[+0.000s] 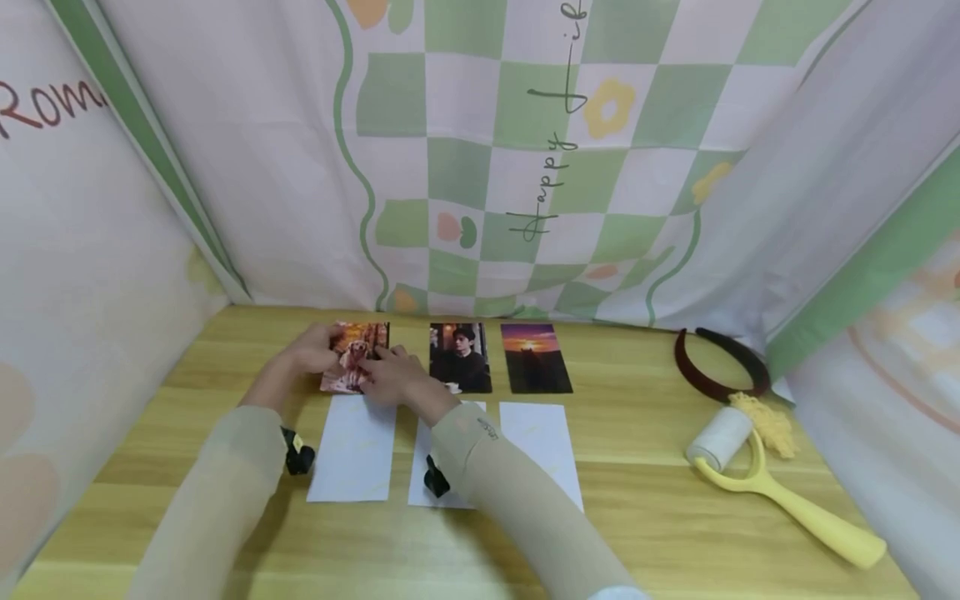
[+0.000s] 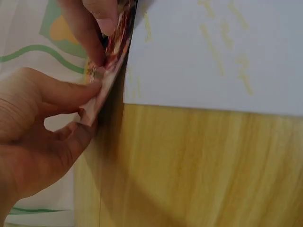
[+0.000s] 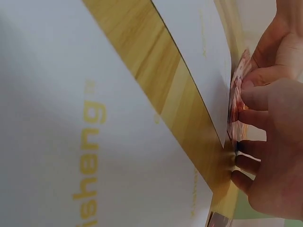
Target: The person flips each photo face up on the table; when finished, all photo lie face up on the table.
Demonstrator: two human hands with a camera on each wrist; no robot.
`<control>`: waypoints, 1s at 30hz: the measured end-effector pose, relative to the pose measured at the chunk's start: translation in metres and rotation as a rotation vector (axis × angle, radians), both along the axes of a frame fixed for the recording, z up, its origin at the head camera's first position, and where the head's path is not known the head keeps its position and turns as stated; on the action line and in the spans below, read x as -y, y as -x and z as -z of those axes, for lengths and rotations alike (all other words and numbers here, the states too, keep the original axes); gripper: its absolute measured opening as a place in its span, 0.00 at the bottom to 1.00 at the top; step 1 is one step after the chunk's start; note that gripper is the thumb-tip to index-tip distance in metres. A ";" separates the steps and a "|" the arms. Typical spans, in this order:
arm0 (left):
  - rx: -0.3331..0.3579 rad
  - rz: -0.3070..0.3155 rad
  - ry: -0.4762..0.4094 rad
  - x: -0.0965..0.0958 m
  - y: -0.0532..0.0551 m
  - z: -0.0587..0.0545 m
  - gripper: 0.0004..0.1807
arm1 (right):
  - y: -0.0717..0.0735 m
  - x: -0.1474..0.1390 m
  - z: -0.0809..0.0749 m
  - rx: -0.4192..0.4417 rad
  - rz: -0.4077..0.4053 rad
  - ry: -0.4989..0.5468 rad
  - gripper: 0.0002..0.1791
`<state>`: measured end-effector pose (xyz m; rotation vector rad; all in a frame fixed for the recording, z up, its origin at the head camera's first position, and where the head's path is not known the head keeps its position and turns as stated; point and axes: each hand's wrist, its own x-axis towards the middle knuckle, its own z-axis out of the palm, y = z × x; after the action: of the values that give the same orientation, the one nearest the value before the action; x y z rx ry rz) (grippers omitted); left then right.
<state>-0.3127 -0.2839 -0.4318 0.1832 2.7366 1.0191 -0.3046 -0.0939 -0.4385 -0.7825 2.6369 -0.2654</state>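
A photo print of a dog among autumn leaves [image 1: 354,357] is at the left end of a row of photos. My left hand [image 1: 311,350] pinches its left edge, thumb above and fingers beneath, as the left wrist view shows. That edge of the print [image 2: 98,101] is tilted up off the table. My right hand [image 1: 399,375] reaches over from the right, its fingertips touching the picture side of the print. In the right wrist view the fingers of this hand [image 3: 279,142] are spread and slightly bent, with the thumb near the left hand's thumb.
A portrait photo [image 1: 460,360] and a sunset photo [image 1: 536,358] lie to the right. White sheets with pale yellow lettering, such as the left one [image 1: 351,450], lie in front. At the right are a dark headband [image 1: 693,375], yellow fabric [image 1: 772,425] and a yellow-handled lint roller [image 1: 813,512].
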 end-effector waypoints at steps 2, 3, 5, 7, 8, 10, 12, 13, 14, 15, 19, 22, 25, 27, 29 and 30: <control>-0.020 0.005 0.042 -0.001 -0.001 -0.002 0.52 | -0.001 0.000 -0.002 0.004 -0.002 0.002 0.29; -0.027 0.000 0.068 -0.002 -0.001 -0.002 0.52 | -0.002 0.000 -0.003 0.003 -0.007 0.001 0.29; -0.035 -0.005 0.109 -0.004 -0.001 -0.003 0.52 | -0.002 0.000 -0.005 0.002 -0.013 0.005 0.29; -0.033 -0.005 0.145 -0.006 -0.001 -0.004 0.51 | -0.003 0.001 -0.006 -0.008 -0.019 0.000 0.29; -0.031 -0.006 0.161 -0.006 0.000 -0.005 0.51 | -0.003 0.001 -0.007 -0.018 -0.021 -0.005 0.29; -0.033 -0.005 0.199 -0.008 0.000 -0.007 0.51 | -0.003 0.001 -0.008 -0.027 -0.021 -0.013 0.28; -0.027 -0.013 0.233 -0.010 0.000 -0.009 0.50 | -0.004 0.002 -0.009 -0.029 -0.020 -0.019 0.28; -0.027 -0.017 0.250 -0.010 -0.001 -0.010 0.49 | -0.004 0.002 -0.009 -0.026 -0.021 -0.019 0.28; -0.020 -0.025 0.260 -0.011 -0.002 -0.011 0.48 | -0.004 0.002 -0.009 -0.021 -0.021 -0.017 0.29; -0.017 -0.031 0.275 -0.011 -0.002 -0.012 0.47 | -0.004 0.002 -0.009 -0.015 -0.022 -0.015 0.29; -0.029 -0.044 0.313 -0.012 -0.005 -0.013 0.45 | -0.006 0.001 -0.010 -0.003 -0.026 -0.003 0.29; -0.071 -0.031 0.360 -0.017 -0.007 -0.014 0.43 | -0.007 -0.001 -0.010 0.002 -0.028 0.007 0.29; -0.131 -0.011 0.415 -0.025 -0.009 -0.015 0.38 | -0.007 -0.003 -0.010 0.003 -0.041 0.003 0.29; -0.140 -0.002 0.449 -0.031 -0.010 -0.014 0.38 | -0.006 -0.004 -0.009 0.007 -0.046 -0.006 0.29; -0.151 0.003 0.467 -0.033 -0.011 -0.012 0.40 | -0.006 -0.005 -0.008 0.017 -0.051 -0.008 0.30; -0.146 0.003 0.474 -0.034 -0.011 -0.012 0.42 | -0.006 -0.005 -0.008 0.020 -0.051 -0.006 0.30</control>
<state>-0.3016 -0.2498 -0.4203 0.1877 3.0119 0.3425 -0.2988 -0.0888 -0.4309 -0.8397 2.5939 -0.2503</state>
